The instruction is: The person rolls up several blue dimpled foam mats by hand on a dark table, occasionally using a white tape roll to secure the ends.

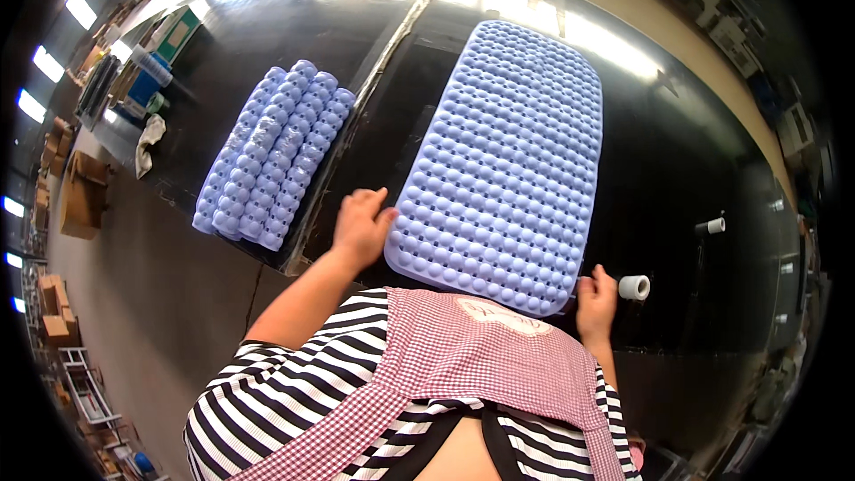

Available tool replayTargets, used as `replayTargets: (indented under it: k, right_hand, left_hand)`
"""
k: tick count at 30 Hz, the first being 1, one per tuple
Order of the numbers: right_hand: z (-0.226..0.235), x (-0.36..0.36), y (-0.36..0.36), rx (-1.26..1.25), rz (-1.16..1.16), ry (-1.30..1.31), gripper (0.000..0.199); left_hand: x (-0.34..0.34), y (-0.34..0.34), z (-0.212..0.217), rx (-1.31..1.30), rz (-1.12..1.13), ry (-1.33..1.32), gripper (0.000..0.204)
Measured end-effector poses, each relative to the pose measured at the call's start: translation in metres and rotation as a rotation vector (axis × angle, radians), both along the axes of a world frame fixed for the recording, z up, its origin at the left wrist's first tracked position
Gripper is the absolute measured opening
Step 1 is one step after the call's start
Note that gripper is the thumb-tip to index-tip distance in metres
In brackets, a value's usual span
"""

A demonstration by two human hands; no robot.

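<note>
1. We see a glossy black table spanning the scene.
2. A lilac bubbled mat lies flat from centre toward 12 o'clock.
3. A folded mat stack sits at 10 o'clock.
4. Our left hand pinches the mat's near-left edge.
5. Our right hand grips its corner at 4 o'clock.
6. A white tape roll lies just beside the right hand.

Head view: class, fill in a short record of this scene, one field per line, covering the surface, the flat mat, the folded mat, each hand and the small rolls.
Surface: glossy black table
Flat mat: light blue bubbled mat lying spread out, near edge toward the person
Folded mat: folded blue mat to the left, apart from the flat one
Left hand: left hand touching the flat mat's near left corner
Right hand: right hand at the near right corner
Rolls: white tape roll beside the right hand; smaller white roll farther right
</note>
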State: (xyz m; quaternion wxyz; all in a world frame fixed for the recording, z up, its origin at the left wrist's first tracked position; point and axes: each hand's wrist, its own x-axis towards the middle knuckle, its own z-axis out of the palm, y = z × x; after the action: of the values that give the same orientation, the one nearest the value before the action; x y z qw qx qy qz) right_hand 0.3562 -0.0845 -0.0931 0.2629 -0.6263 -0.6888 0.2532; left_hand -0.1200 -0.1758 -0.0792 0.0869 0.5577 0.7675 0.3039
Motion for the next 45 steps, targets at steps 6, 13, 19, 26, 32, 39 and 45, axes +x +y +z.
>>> replayTargets:
  k: [6, 13, 19, 26, 32, 39, 45]
  right_hand:
    - [-0.011, -0.061, -0.029, -0.031, 0.025, -0.074, 0.095]
    - [0.016, -0.054, -0.01, 0.25, 0.126, -0.144, 0.082]
    - [0.07, -0.024, 0.027, -0.344, 0.111, 0.876, 0.037]
    - [0.239, -0.011, 0.032, 0.638, 0.458, 0.93, 0.053]
    - [0.348, -0.072, 0.122, 1.162, 0.669, 0.656, 0.098]
    - [0.263, -0.116, 0.247, 0.727, 0.408, 0.197, 0.146]
    - [0.109, -0.103, 0.143, 0.334, 0.617, 0.112, 0.074]
  left_hand:
    - [0.042, -0.004, -0.028, -0.052, -0.041, 0.073, 0.076]
    - [0.037, 0.004, 0.02, -0.129, -0.201, -0.215, 0.074]
    - [0.014, 0.03, 0.091, -0.221, -0.339, -0.944, 0.035]
    - [0.014, 0.029, 0.257, 0.879, -1.015, -0.657, 0.048]
    - [-0.003, 0.152, 0.36, 1.02, -1.099, 0.065, 0.098]
    - [-0.016, 0.303, 0.238, 0.431, -0.61, 0.524, 0.132]
    - [0.011, 0.227, 0.112, -0.001, -0.676, 0.315, 0.06]
